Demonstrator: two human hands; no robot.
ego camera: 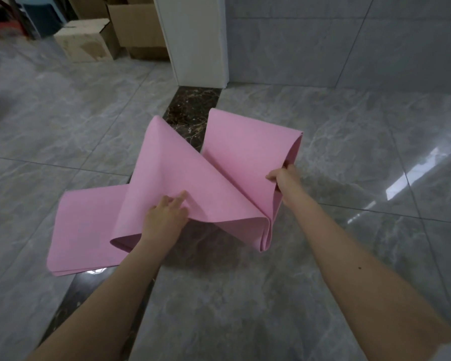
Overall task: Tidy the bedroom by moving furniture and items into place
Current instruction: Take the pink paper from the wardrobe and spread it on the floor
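A pink foam mat (167, 162) lies bent in loose zigzag folds on the grey tiled floor. Its lower left part rests flat on the floor, while the middle and right folds stand raised. My left hand (166, 217) grips the near edge of the middle fold, fingers curled over the top. My right hand (284, 177) pinches the right fold at its edge, thumb on top and fingers tucked inside the loop.
A white door frame (195, 40) stands straight ahead, with a dark marble threshold strip (190, 108) running under the mat. Cardboard boxes (86, 40) sit at the back left beyond the doorway. A grey tiled wall (349, 37) rises at the back right.
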